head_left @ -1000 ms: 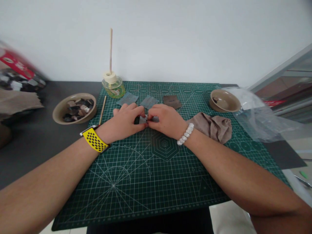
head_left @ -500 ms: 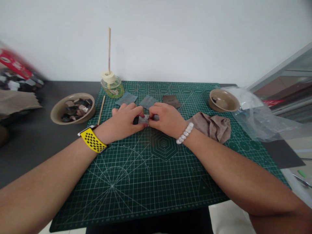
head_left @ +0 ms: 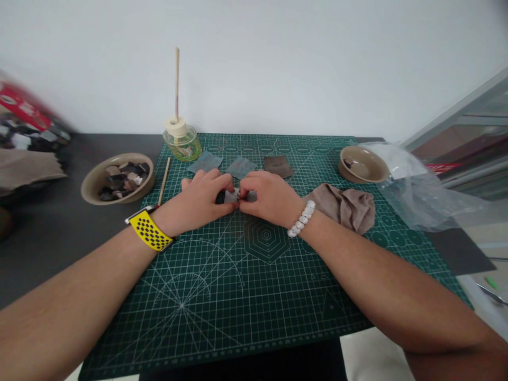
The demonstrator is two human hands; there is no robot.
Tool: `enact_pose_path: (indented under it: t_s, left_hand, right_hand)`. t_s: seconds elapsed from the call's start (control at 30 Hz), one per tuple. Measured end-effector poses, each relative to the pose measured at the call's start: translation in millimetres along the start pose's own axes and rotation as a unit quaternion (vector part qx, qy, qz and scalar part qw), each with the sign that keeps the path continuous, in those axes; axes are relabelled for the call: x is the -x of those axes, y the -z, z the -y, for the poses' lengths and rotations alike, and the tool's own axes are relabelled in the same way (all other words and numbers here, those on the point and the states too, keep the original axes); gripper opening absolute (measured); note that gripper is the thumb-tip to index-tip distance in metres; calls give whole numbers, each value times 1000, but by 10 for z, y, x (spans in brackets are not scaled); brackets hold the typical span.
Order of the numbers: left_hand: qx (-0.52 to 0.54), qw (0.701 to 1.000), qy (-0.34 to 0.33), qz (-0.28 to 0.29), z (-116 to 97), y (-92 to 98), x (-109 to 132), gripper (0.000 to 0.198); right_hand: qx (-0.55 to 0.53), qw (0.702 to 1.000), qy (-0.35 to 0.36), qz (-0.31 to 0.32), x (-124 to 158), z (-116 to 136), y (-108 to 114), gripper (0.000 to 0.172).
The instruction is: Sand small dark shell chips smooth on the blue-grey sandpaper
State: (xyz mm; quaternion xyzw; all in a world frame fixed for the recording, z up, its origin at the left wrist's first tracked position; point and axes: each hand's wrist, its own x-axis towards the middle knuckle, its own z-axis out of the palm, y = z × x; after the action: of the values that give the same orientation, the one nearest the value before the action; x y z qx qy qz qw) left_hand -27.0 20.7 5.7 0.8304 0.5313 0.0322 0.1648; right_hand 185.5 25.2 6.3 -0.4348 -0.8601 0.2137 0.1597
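Observation:
My left hand [head_left: 200,198] is closed in a pinch at the left end of a small grey sheet [head_left: 230,197], which looks like sandpaper. Thumb and forefinger of my right hand [head_left: 270,198] meet over the sheet, pinching something small that they mostly hide. Grey shows on both sides of the right fingertips. Just beyond the hands lie two blue-grey squares, a left one [head_left: 205,161] and a middle one [head_left: 240,167], and a brown square [head_left: 278,166]. A crumpled brown cloth [head_left: 345,206] rests beside my right wrist.
Under everything spreads a green cutting mat [head_left: 222,328]. At left stands a bowl [head_left: 89,185] of dark and tan pieces; at right, another bowl [head_left: 371,177] holds one dark piece. A glass bottle [head_left: 184,143] with a stick, a thin wooden stick [head_left: 164,180] and a plastic bag [head_left: 424,196] are around.
My right fingertips have shifted slightly left along the grey sheet, so more grey shows to their right. My left hand keeps its pinch in nearly the same place.

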Motion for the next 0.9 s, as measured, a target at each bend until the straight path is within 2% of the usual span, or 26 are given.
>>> enact_pose_path:
  t_s: [0.33, 0.6, 0.9]
  left_hand:
    - [5, 1000, 8, 7, -46, 30, 24, 17]
    - [-12, 999, 18, 29, -56, 46, 12, 18]
    - [-18, 999, 24, 17, -55, 9, 5, 17]
  right_hand:
    - [-10, 1000, -19, -9, -19, 17, -45, 12]
    - [-18, 999, -24, 14, -5, 55, -21, 9]
    - [5, 1000, -28, -1, 5, 14, -32, 10]
